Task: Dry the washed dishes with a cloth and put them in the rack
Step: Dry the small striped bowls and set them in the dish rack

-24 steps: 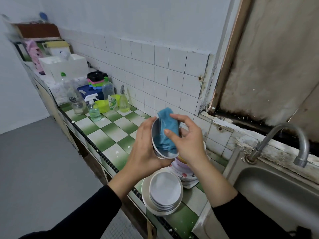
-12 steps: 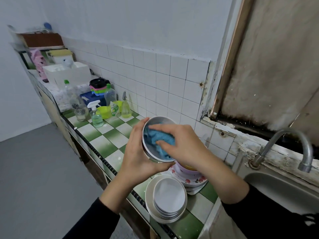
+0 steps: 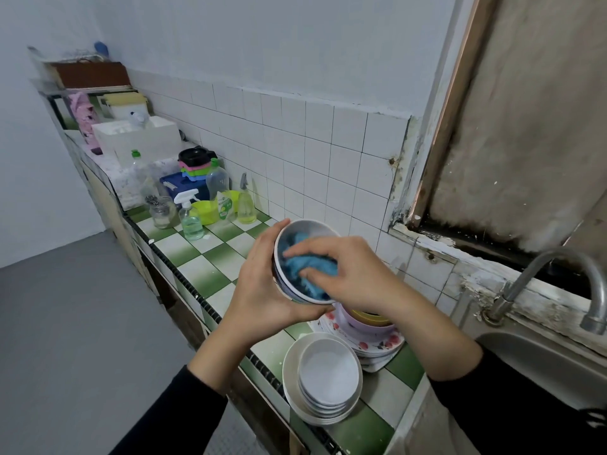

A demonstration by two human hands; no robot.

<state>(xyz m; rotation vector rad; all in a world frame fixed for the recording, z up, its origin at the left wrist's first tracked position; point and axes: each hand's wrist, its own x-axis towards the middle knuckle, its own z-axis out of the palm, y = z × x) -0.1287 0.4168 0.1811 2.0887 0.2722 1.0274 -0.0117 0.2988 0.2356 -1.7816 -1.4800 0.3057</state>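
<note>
Bowl (image 3: 312, 228) tipped, mouth rightward, cloth (image 3: 295, 266) inside.

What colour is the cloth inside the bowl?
Blue; the cloth shows best in the head view.

Checkered green-white counter (image 3: 210, 257) runs from upper left to bottom centre. Left of centre is a cluster: glass jar (image 3: 162, 213), white-trigger spray bottle (image 3: 190, 221), lime tub (image 3: 207, 211), yellow spray bottle (image 3: 246, 208), blue box (image 3: 184, 187). White foam box (image 3: 138, 139) sits further upper left. Metal faucet (image 3: 558, 267) stands over the sink (image 3: 542, 366), lower right. Grey floor (image 3: 82, 323) at left.
</note>
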